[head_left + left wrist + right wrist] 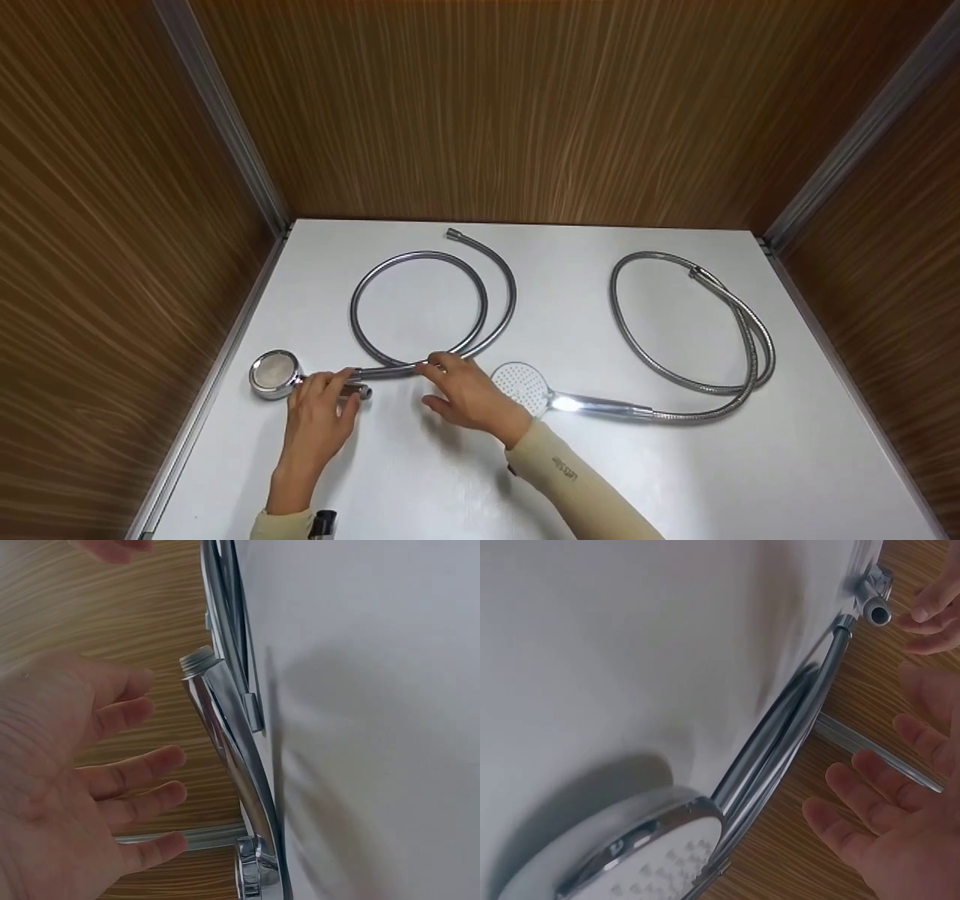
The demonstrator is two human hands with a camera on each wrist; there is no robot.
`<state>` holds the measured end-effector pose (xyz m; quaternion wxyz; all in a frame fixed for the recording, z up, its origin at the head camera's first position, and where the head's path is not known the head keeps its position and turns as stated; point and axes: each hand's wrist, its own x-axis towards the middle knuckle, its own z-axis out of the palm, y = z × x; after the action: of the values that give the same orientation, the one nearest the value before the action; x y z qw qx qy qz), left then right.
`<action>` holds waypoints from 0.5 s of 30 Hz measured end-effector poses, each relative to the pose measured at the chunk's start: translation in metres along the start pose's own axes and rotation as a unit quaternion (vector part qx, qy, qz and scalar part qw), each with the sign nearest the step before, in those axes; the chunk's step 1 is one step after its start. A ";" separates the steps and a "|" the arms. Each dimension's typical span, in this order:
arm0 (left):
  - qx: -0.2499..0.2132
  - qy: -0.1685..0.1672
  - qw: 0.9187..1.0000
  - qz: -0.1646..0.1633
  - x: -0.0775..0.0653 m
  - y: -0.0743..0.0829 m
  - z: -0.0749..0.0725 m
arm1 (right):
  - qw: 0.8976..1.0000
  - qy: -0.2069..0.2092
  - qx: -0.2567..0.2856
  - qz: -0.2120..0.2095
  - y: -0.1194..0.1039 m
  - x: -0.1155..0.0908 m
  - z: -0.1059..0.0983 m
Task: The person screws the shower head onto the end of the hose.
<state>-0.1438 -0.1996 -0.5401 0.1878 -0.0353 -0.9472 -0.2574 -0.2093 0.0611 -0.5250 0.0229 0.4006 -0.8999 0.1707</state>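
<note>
My left hand (316, 420) hovers over the handle of a chrome shower head (274, 373) at the left of the white table. Its fingers are spread and loosely bent, apart from the handle in the left wrist view, where the bare threaded end (198, 661) shows. A coiled chrome shower hose (353, 307) lies beside it; one end fitting (253, 712) rests close to that handle. Above the near part of this hose is my right hand (472, 397), fingers relaxed and holding nothing. In the right wrist view, a gap separates its fingers from the hose (799, 724).
Right of my right hand lies a second shower head (521, 382) with a white face, its handle joined to another looped metal hose (613, 289). Wood-grain panels (480, 112) enclose the white table (562, 300) at the back and both sides.
</note>
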 end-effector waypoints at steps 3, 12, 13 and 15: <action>-0.003 -0.033 0.999 -0.013 -0.002 -0.001 -0.001 | 1.000 0.002 0.004 -0.001 -0.003 0.004 0.005; -0.003 -0.084 0.995 -0.045 -0.007 -0.003 0.004 | 1.000 -0.012 0.023 0.001 -0.012 0.020 0.017; -0.003 -0.084 0.995 -0.045 -0.007 -0.003 0.005 | 1.000 -0.014 0.024 0.003 -0.013 0.022 0.019; -0.004 -0.079 0.996 -0.039 -0.008 -0.004 0.005 | 1.000 -0.019 0.023 0.006 -0.014 0.025 0.021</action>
<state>-0.1386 -0.2000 -0.5484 0.1016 -0.0193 -0.9588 -0.2644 -0.2140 0.0273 -0.5356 -0.0039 0.3991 -0.8983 0.1838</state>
